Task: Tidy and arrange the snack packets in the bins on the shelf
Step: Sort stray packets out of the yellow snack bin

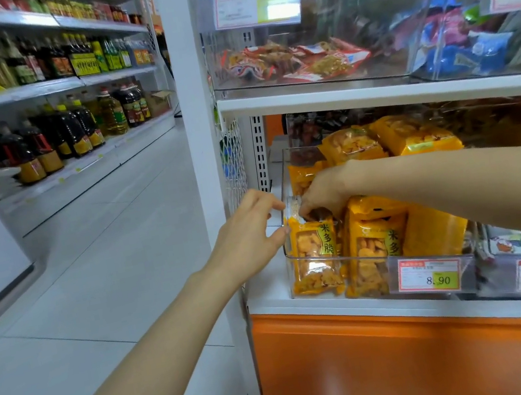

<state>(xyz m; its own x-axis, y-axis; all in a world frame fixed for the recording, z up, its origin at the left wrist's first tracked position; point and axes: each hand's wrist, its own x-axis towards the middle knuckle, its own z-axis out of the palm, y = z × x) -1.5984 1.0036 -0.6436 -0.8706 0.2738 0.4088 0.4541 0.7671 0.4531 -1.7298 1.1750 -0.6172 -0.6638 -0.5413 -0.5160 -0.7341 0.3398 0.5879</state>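
Left of the clear plastic bin (293, 261), the left hand (248, 234) held thumb and forefinger apart, tips against the bin's front-left corner; whether they pinched its wall was hard to tell. At the bin's front-left stood a glossy orange snack packet (313, 257) with a see-through window. Over it the right hand (320, 192) curled its fingers down and gripped the packet's top edge, tips partly hidden. More orange packets (375, 243) filled the bin rightward, the rear ones blurred
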